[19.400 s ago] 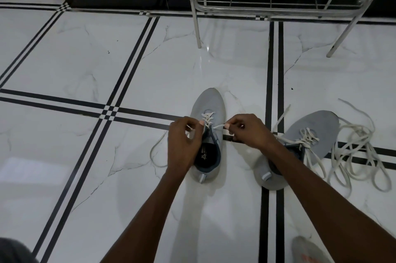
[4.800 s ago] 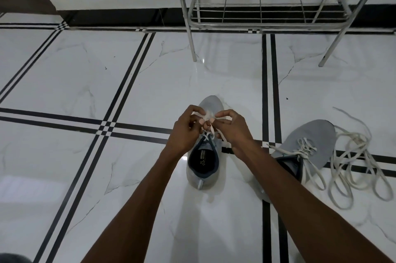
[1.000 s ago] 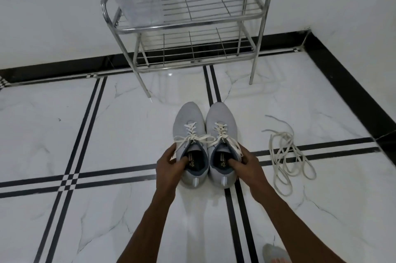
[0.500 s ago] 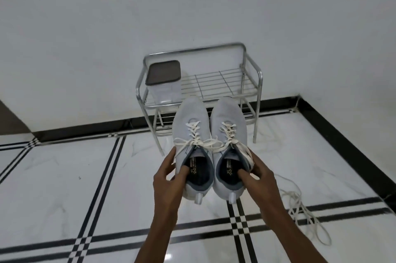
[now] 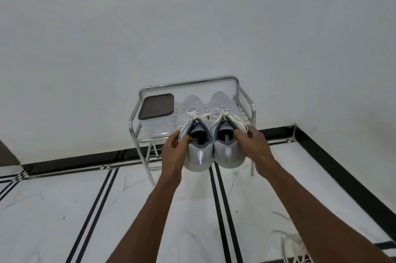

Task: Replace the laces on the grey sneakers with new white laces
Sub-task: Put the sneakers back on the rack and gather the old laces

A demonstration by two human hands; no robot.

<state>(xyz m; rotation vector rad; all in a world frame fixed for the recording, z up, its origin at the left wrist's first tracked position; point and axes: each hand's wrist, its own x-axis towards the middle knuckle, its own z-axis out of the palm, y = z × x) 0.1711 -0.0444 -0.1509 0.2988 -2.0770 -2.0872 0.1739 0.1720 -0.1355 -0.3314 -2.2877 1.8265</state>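
Two grey sneakers are held side by side in the air, toes pointing at the wall, over the top shelf of a metal rack [image 5: 246, 95]. My left hand [image 5: 173, 151] grips the left sneaker [image 5: 196, 134] at its collar, thumb inside the opening. My right hand [image 5: 255, 145] grips the right sneaker [image 5: 227, 132] the same way. Both carry white laces [image 5: 194, 116] threaded through the eyelets, with loose ends hanging over the sides.
A clear container with a dark lid [image 5: 156, 106] stands on the left of the rack's top shelf. A loose pile of laces [image 5: 293, 247] lies on the white marble floor at the lower right. The white wall rises right behind the rack.
Both hands have lifted the pair of sneakers from the floor and carried them forward and up to the level of the rack's top shelf. The view has tilted up.
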